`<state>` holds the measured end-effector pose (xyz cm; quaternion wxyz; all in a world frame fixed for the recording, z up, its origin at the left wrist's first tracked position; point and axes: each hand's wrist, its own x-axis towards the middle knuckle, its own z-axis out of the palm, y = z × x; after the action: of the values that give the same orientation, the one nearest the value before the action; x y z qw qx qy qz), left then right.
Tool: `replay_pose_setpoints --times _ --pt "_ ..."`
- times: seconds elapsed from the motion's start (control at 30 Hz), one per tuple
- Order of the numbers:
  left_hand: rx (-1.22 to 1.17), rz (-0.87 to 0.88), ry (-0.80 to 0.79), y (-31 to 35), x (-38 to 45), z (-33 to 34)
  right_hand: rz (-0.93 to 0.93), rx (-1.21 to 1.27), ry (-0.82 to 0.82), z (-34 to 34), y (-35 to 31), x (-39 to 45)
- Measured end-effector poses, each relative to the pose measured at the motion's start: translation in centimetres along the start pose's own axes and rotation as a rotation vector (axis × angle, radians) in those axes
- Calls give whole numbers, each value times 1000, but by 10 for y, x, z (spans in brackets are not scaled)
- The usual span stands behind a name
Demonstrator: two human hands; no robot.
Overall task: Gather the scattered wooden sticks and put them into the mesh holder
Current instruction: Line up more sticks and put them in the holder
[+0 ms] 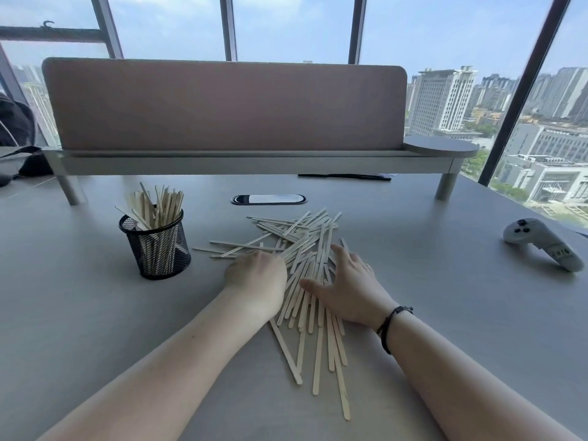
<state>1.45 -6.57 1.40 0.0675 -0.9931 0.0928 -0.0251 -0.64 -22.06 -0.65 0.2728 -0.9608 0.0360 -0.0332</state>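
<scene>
A pile of flat wooden sticks point(296, 237) lies scattered on the grey table point(79, 313), running from the middle toward me. My left hand point(254, 276) rests on the pile's left side with its fingers curled under and hidden, so I cannot see whether it holds any sticks. On the right side my right hand point(348, 289) lies flat on the sticks with fingers spread and the thumb pointing left. A bunch of sticks sits between the two hands. The black mesh holder point(157, 249) stands upright to the left of the pile, with several sticks point(157, 203) standing in it.
A white handheld controller point(541, 241) lies at the right of the table. A raised shelf with a pink divider panel point(222, 103) spans the back, a cable port point(269, 199) in front of it. A dark bag point(22, 154) sits far left. Windows lie beyond.
</scene>
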Motion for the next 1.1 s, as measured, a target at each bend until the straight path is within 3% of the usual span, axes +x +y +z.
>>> replay_pose_setpoints --times 0.23,0.6,0.93,1.1 --pt "-81 19 -57 -7 -2 3 -6 -23 -12 1 -2 -2" --pt "68 58 -78 -16 -4 9 -6 -38 -12 1 -2 -2" --pt "-225 -91 93 -52 4 1 -5 -36 -15 0 -2 -3" --pt "-500 -220 47 -74 16 10 -4 -41 -19 -1 -2 -3"
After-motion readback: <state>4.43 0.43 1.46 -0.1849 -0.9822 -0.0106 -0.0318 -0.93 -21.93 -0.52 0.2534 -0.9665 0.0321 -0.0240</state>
